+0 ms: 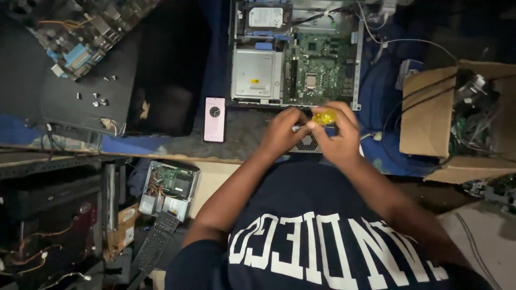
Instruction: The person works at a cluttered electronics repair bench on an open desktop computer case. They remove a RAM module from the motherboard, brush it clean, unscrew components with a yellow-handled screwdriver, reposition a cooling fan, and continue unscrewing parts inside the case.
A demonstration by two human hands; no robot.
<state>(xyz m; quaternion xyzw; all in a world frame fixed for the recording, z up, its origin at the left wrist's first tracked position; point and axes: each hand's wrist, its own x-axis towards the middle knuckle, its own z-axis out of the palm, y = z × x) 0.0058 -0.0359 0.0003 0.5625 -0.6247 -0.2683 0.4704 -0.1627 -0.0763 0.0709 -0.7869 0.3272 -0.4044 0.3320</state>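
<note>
**Both hands on a yellow-handled tool, centre of frame**

From the head camera we see our right hand (337, 137) closed around a yellow screwdriver handle (324, 116), while our left hand (280, 133) pinches its metal end. Both meet over a small fan (307, 143) at the bench (244, 137) edge, just below the open computer case (295, 53). A pink phone (214, 119) lies to the left.
</note>
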